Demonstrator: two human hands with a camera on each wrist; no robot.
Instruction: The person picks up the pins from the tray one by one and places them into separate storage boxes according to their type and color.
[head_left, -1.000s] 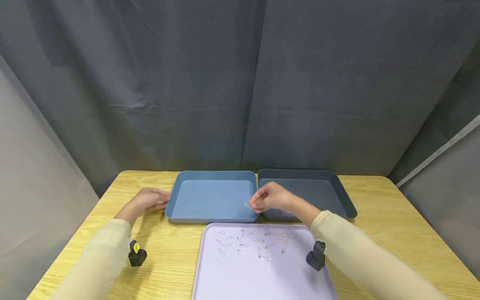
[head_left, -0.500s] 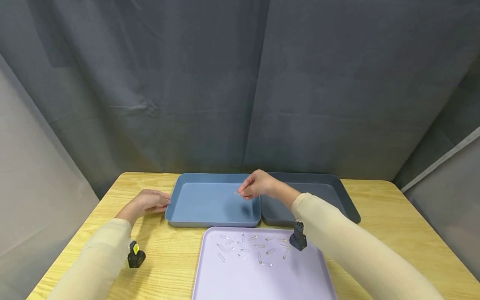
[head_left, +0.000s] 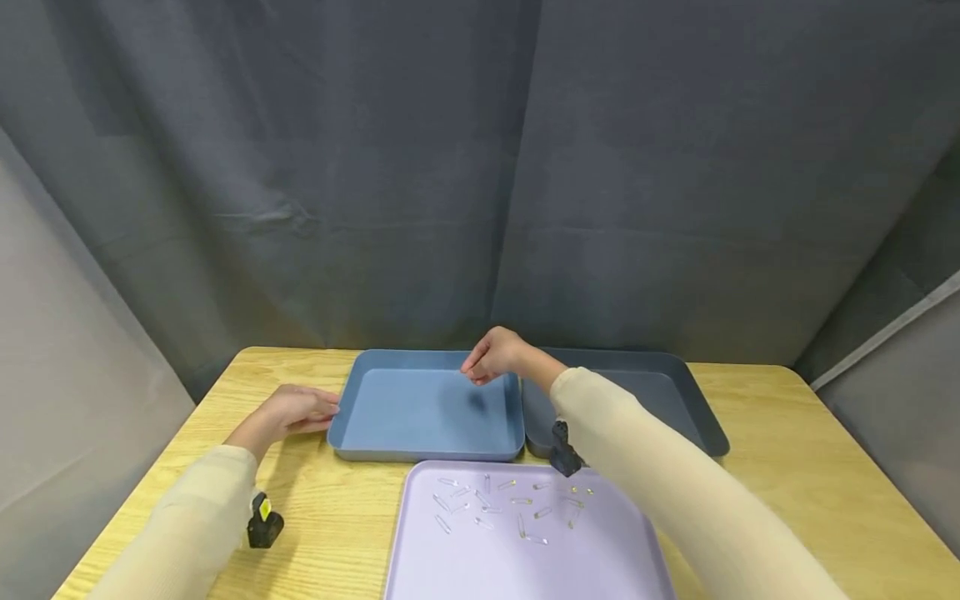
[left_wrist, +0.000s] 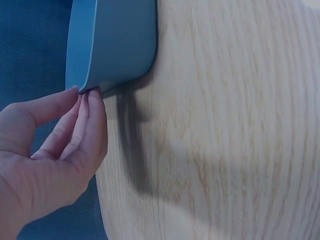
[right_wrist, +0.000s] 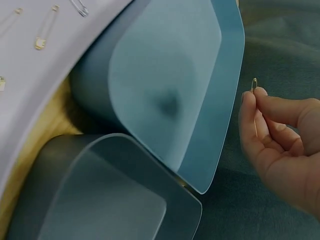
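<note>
My right hand (head_left: 489,360) hovers over the far right part of the light blue tray (head_left: 390,410) and pinches a small gold safety pin (right_wrist: 254,84) between thumb and forefinger (right_wrist: 248,106). My left hand (head_left: 294,408) rests on the table with its fingertips (left_wrist: 86,100) touching the blue tray's (left_wrist: 112,40) left wall. Several more safety pins (head_left: 510,504) lie scattered on the lilac tray (head_left: 600,550) nearest me. The blue tray's floor looks bare.
A dark grey tray (head_left: 660,392) stands right of the blue one, touching it. All three sit on a wooden table (head_left: 810,467). Dark curtains hang close behind and at both sides. A small black wrist camera (head_left: 262,523) shows under each sleeve.
My right hand has carried the pin from the blue tray's near right corner up and back over its far right part. The left hand has stayed at the tray's left wall.
</note>
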